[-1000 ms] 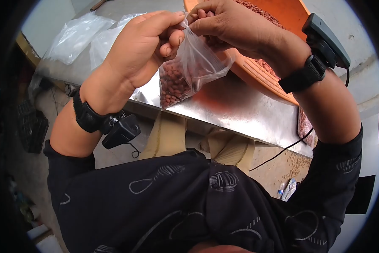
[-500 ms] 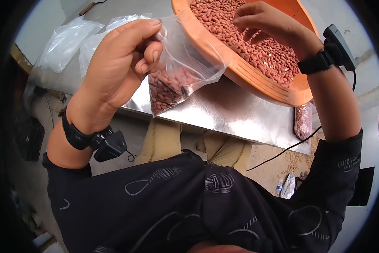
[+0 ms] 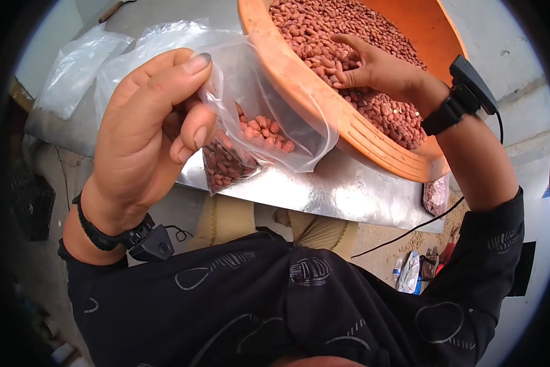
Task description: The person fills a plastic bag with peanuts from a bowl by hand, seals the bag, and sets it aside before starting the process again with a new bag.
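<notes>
My left hand [image 3: 159, 116] pinches the rim of a clear plastic bag [image 3: 275, 85] between thumb and fingers. Reddish-brown peanuts [image 3: 223, 168] fill the bag's lower corner, and its mouth gapes toward the basin. Over the orange plastic basin [image 3: 348, 125], my right hand [image 3: 382, 73] touches a large heap of peanuts [image 3: 312, 33]. Its thumb and a finger are spread apart, with some fingertips hidden among the nuts.
More clear plastic bags [image 3: 79, 67] lie on the metal table [image 3: 336, 189] at left. A filled bag of peanuts [image 3: 435, 194] is by the table's right edge. A tool with a wooden handle [image 3: 110, 11] lies at the back. A black cable [image 3: 409, 231] hangs from my right wrist device.
My right hand has lowered from above the heap into the peanuts. My left hand, still holding the bag, has shifted slightly left and down in view, and the bag's mouth looks wider.
</notes>
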Demonstrator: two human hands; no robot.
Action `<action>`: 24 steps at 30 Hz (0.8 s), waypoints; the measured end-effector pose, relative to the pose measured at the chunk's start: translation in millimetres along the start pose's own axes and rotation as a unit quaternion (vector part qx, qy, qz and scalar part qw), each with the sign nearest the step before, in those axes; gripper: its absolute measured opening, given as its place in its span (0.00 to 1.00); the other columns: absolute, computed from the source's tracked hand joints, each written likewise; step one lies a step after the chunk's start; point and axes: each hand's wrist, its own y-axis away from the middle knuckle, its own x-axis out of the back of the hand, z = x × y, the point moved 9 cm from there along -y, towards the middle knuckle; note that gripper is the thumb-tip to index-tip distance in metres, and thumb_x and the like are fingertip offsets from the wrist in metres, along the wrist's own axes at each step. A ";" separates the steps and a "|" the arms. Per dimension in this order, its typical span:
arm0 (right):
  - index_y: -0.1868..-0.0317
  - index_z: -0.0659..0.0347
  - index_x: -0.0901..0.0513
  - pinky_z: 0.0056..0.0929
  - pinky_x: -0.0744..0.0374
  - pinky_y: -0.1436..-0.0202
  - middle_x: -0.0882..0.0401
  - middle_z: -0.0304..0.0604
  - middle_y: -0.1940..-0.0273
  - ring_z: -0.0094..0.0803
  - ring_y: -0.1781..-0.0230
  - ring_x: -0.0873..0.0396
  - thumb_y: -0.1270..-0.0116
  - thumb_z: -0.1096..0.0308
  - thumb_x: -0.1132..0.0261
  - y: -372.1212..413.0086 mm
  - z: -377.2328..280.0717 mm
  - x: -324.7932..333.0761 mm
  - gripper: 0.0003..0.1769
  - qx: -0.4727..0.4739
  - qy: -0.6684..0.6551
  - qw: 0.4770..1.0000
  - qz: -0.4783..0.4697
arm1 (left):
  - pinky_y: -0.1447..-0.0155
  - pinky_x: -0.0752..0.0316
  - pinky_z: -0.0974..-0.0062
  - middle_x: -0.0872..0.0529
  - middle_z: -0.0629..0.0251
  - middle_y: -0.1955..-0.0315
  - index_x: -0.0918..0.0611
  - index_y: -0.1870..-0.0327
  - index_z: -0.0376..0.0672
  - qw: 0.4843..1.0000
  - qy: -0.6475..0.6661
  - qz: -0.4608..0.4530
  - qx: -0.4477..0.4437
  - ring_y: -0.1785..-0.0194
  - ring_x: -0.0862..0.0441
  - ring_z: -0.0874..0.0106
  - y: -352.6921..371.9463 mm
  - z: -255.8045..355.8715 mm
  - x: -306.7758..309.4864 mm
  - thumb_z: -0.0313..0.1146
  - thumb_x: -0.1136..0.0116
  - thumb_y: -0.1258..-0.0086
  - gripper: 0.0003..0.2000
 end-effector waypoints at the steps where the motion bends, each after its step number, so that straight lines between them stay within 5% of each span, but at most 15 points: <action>1: 0.30 0.54 0.48 0.20 0.21 0.70 0.25 0.46 0.55 0.24 0.68 0.22 0.45 0.67 0.30 -7.0 -8.3 -4.8 0.46 0.009 0.011 1.000 0.017 | 0.78 0.42 0.88 0.28 0.69 0.87 0.27 0.73 0.40 1.000 0.000 0.001 0.002 0.86 0.40 0.84 -1.0 0.1 -0.2 0.35 0.55 0.29 0.12; 6: 0.34 0.56 0.40 0.20 0.22 0.72 0.21 0.38 0.68 0.22 0.72 0.22 0.42 0.67 0.33 -35.5 -43.6 -20.9 0.37 0.030 0.019 0.999 0.024 | 0.79 0.42 0.88 0.27 0.68 0.87 0.26 0.72 0.40 1.000 -0.003 0.003 0.009 0.85 0.38 0.84 -1.5 -1.1 -4.1 0.35 0.54 0.29 0.12; 7: 0.37 0.58 0.35 0.20 0.22 0.72 0.21 0.40 0.68 0.23 0.74 0.22 0.40 0.67 0.36 -45.6 -53.1 -13.6 0.31 0.077 0.136 0.983 0.099 | 0.78 0.42 0.88 0.27 0.68 0.86 0.26 0.72 0.40 1.000 -0.003 0.000 0.009 0.85 0.38 0.84 -1.7 -1.3 -5.0 0.35 0.54 0.29 0.11; 10: 0.66 0.65 0.20 0.26 0.24 0.70 0.20 0.42 0.74 0.27 0.75 0.23 0.43 0.68 0.36 -47.4 -74.8 -0.9 0.08 0.086 0.135 0.977 0.138 | 0.78 0.41 0.88 0.26 0.68 0.85 0.26 0.72 0.40 1.000 -0.008 -0.014 0.005 0.84 0.37 0.84 -3.0 -0.8 -7.9 0.35 0.53 0.29 0.11; 11: 0.68 0.63 0.19 0.29 0.26 0.72 0.22 0.42 0.77 0.29 0.77 0.25 0.45 0.67 0.35 -59.5 -65.8 5.5 0.09 0.095 0.134 0.967 0.194 | 0.77 0.40 0.88 0.25 0.68 0.85 0.26 0.72 0.40 1.000 -0.004 -0.016 0.006 0.84 0.37 0.84 -3.3 -1.2 -8.2 0.35 0.53 0.29 0.11; 19: 0.71 0.58 0.19 0.23 0.41 0.86 0.30 0.33 0.84 0.21 0.87 0.37 0.46 0.70 0.38 -43.6 -62.6 45.3 0.03 0.049 0.076 0.982 0.165 | 0.76 0.39 0.89 0.25 0.70 0.84 0.24 0.69 0.38 1.000 -0.001 -0.027 0.006 0.83 0.35 0.85 -3.6 0.0 -11.3 0.35 0.51 0.31 0.10; 24: 0.68 0.59 0.20 0.19 0.39 0.85 0.30 0.32 0.81 0.18 0.86 0.35 0.44 0.72 0.38 4.8 -92.3 33.5 0.02 0.054 0.017 0.991 0.124 | 0.75 0.42 0.86 0.27 0.72 0.85 0.28 0.71 0.42 0.999 -0.038 0.000 0.002 0.84 0.39 0.85 -3.6 1.7 -12.9 0.34 0.55 0.28 0.10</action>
